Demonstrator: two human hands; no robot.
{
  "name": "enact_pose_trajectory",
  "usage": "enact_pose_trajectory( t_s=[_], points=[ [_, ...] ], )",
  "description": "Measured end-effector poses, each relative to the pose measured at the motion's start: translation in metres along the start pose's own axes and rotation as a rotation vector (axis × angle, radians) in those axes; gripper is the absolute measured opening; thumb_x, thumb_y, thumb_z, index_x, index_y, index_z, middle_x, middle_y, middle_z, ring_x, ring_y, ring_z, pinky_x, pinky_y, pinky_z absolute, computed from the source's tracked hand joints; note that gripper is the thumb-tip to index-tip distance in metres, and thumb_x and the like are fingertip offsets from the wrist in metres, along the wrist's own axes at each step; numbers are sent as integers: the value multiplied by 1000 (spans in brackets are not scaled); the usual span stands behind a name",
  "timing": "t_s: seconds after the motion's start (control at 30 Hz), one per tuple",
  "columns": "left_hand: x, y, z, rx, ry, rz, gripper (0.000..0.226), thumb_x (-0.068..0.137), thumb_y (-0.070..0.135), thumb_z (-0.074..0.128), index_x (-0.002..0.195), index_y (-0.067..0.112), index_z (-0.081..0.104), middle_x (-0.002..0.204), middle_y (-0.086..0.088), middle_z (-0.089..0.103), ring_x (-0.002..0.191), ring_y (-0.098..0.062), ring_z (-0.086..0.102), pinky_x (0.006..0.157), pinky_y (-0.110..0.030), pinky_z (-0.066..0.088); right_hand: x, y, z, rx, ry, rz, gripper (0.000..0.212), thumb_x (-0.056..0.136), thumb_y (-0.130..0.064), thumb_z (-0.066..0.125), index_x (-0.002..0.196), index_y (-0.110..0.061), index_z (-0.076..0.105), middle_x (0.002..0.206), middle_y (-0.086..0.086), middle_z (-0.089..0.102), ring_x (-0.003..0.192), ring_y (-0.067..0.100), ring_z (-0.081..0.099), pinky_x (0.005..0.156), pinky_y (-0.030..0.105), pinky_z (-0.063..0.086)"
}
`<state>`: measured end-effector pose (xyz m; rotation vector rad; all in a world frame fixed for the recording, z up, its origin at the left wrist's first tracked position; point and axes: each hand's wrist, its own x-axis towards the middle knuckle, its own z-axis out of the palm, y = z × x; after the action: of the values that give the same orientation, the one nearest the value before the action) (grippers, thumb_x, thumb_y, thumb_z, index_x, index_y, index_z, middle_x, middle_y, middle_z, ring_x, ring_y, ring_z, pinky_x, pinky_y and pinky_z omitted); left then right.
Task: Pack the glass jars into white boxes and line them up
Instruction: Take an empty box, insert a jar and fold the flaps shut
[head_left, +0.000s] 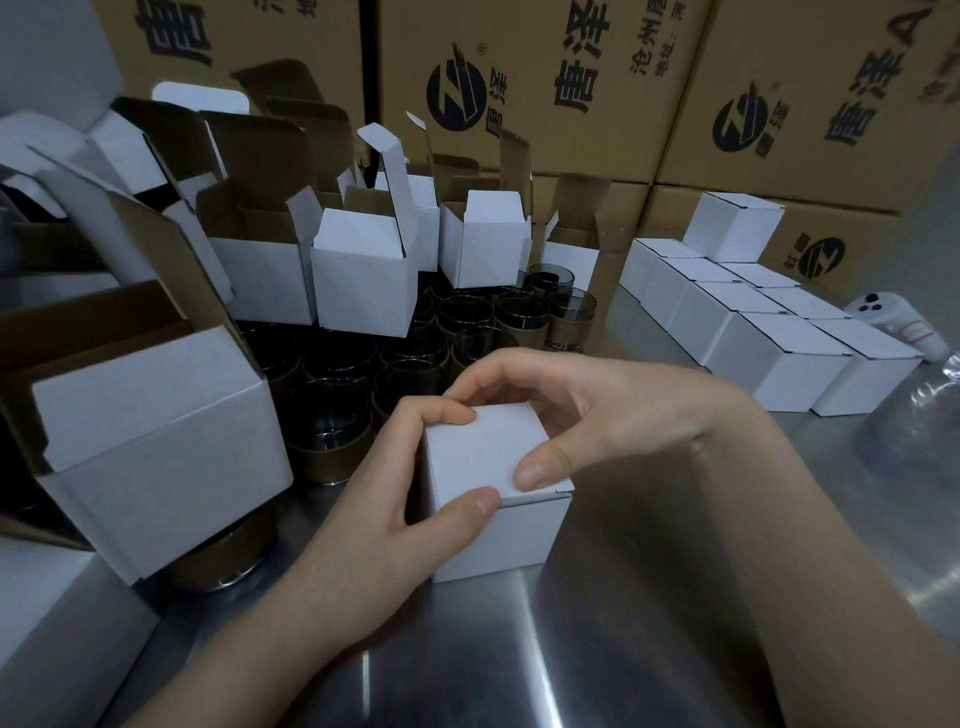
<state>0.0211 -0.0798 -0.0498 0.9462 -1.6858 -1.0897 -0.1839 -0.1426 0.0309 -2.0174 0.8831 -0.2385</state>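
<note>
Both hands grip one white box (498, 535) standing on the desk (623, 649), lid down, contents hidden. Left hand (384, 499) curls round its left side, thumb at the lid's front edge. Right hand (597, 410) curls over the top, thumb on the lid. Bare glass jars (332, 426) cluster behind. Open boxes (363, 291) stand past them, flaps up. Closed boxes (779, 358) sit lined up at right, one stacked on top.

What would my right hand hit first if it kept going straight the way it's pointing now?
The right hand points left and away and grips the closed white box, so that box is first. Past it, the dark glass jars look next in line, though depth is hard to judge.
</note>
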Motion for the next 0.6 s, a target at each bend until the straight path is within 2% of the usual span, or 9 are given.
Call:
enact_pose_trajectory(
  t_s=[0.27,0.4,0.53,0.6],
  points=[
    [1,-1,1,-19,-20,-23,53,67,54,59,116,44,42,107,27,53,102,1,53,79,-11,44,1,-3,2,-39,16,20,65,73,-24,79,131,-28,50,125,0,56,118,19,56,96,47,51],
    [2,-1,1,-18,-28,-34,53,67,55,58,117,46,41,106,28,52,103,-1,53,79,-14,46,1,-4,3,-50,24,28,66,72,-25,80,131,-31,50,124,1,56,118,20,55,97,49,50],
    [1,-2,0,-11,-31,-39,53,67,56,57,117,47,41,107,27,52,107,-3,53,86,-26,48,0,-6,3,-56,26,25,66,72,-26,80,131,-31,50,124,1,56,118,20,55,97,50,50],
    [1,-2,0,-9,-32,-33,54,68,57,58,117,47,41,107,28,52,106,-2,53,83,-21,47,-2,-7,3,-58,23,28,65,73,-25,79,131,-31,50,124,2,56,118,21,55,96,51,50]
  ],
)
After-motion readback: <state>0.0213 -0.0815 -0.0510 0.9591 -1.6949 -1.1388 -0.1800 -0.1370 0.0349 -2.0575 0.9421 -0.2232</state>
